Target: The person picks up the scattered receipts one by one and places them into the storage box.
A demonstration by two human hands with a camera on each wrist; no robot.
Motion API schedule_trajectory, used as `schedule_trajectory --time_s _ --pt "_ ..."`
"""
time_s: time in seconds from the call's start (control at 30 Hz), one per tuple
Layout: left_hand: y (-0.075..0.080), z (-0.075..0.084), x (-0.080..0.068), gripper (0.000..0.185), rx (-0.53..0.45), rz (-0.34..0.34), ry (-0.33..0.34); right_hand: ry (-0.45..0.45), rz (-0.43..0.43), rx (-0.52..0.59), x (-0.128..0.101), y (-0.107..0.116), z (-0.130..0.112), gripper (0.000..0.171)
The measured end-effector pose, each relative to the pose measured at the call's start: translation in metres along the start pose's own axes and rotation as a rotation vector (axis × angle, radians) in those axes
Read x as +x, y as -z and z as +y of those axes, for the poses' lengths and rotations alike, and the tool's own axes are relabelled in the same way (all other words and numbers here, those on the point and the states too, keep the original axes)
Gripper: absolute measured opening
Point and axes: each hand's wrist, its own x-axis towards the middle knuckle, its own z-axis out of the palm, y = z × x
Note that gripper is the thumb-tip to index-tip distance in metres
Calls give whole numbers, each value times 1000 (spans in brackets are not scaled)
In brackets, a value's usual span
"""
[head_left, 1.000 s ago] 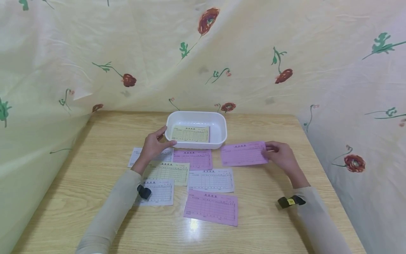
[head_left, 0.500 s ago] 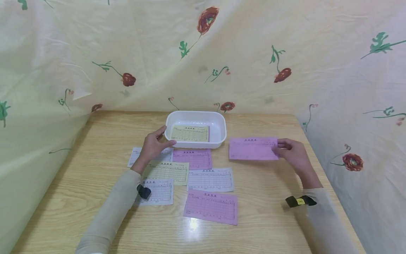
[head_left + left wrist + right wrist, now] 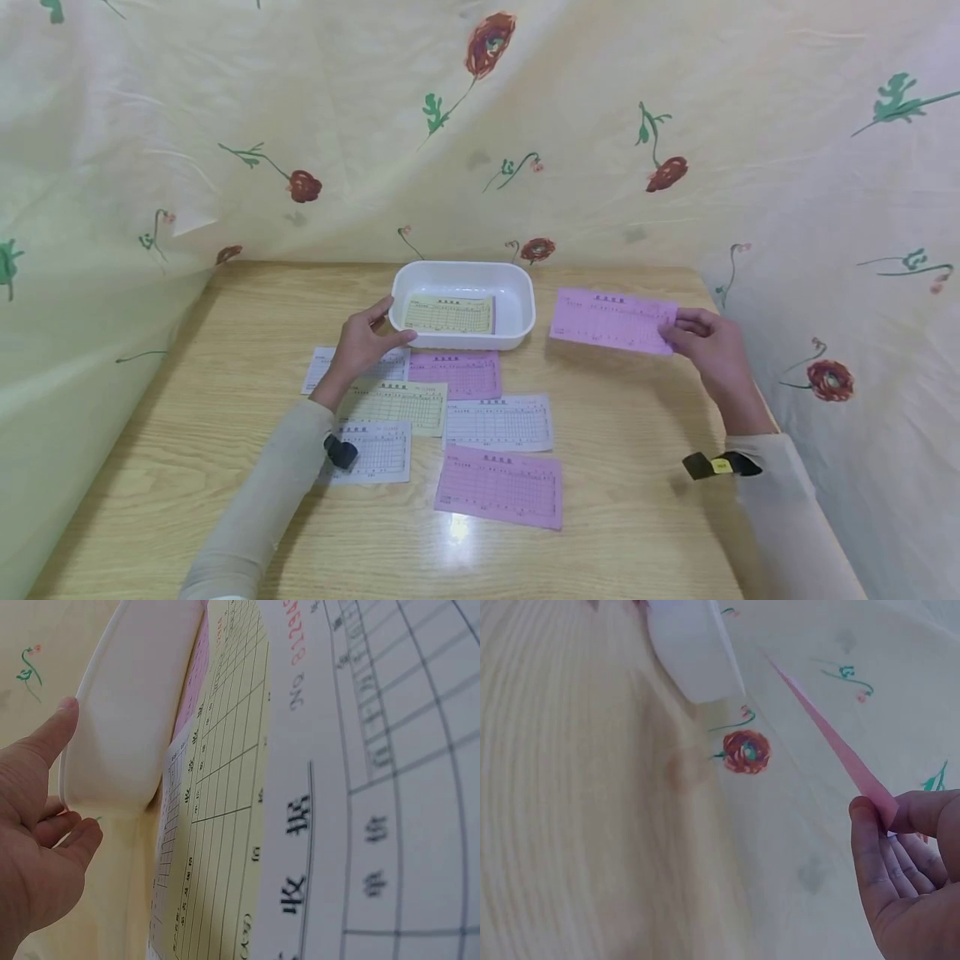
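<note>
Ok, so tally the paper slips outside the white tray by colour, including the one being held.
Pink slips: 3, one held in the right hand
White slips: 3
Yellow slip: 1
Total: 7

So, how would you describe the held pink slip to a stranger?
Find the white tray on the wooden table. To its right, the right hand pinches a pink slip. Unlike the pink slips lying on the table, it is held up.
</note>
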Motion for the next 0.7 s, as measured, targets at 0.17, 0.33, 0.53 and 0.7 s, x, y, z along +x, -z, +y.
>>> schedule_trajectory --time_s 0.17,0.33,0.53,0.7 --pt "1 -1 0 94 -6 -4 -2 -6 14 53 6 -5 -14 33" --pt "0 -1 1 94 4 -3 3 8 14 113 16 -15 -29 37" --pt "0 -1 1 95 11 5 17 44 8 156 26 -31 -48 43" --pt "0 -1 2 95 8 0 26 77 3 157 32 -46 -60 44"
